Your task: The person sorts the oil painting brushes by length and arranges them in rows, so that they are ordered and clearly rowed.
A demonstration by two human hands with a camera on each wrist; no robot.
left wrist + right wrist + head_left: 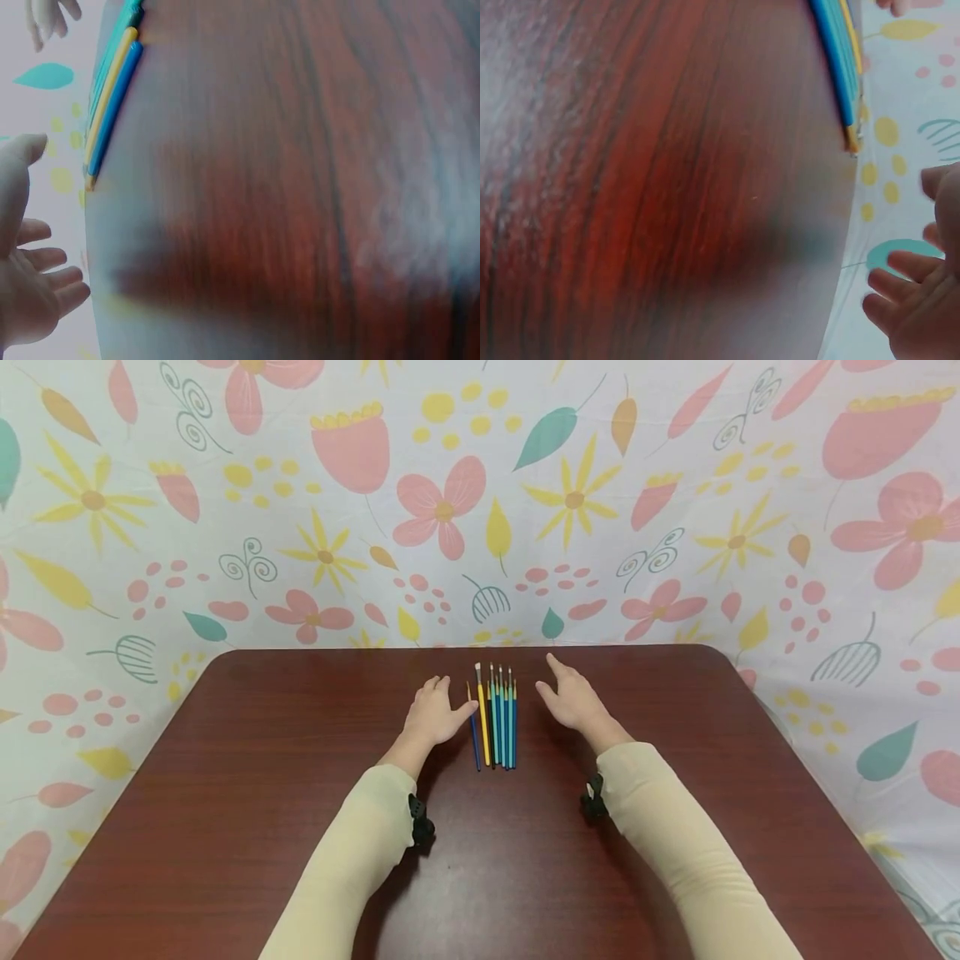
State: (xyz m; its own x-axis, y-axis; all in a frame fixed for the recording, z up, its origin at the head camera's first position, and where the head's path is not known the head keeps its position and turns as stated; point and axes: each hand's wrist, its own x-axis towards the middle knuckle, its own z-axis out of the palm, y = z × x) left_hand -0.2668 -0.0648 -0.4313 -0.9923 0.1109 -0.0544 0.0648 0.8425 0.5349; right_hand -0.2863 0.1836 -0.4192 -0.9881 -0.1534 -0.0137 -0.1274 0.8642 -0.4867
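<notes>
From where I stand, the left hand (432,712) hovers just beside the row of brushes, fingers loosely spread, holding nothing; from the head its thumb tip overlaps the nearest handle, though the left wrist view seems to show a gap. Just right of that thumb lies the row itself, side by side, bristle ends away from the person; on its far side, the right hand (573,700) hovers a little farther off, thumb apart from its fingers and likewise holding nothing. I'd judge this a moment of framing the brushes between two hands, with none gripped; handling them from here would call for lowering the hands and bringing them inward, and lifting just one would need a careful pinch, so tightly are most packed. Counting rightward from the left hand: one dark blue brush (476,739), slightly apart and nearest the thumb; one yellow brush (483,727); one black-handled brush (136,17), mostly hidden beyond it; then several teal brushes (504,727), too close together for me to number surely; and one blue brush (835,67) along the edge facing the right hand. Two hands, two pale sleeves (337,868), and one dark brown table (225,793) beneath them.
</notes>
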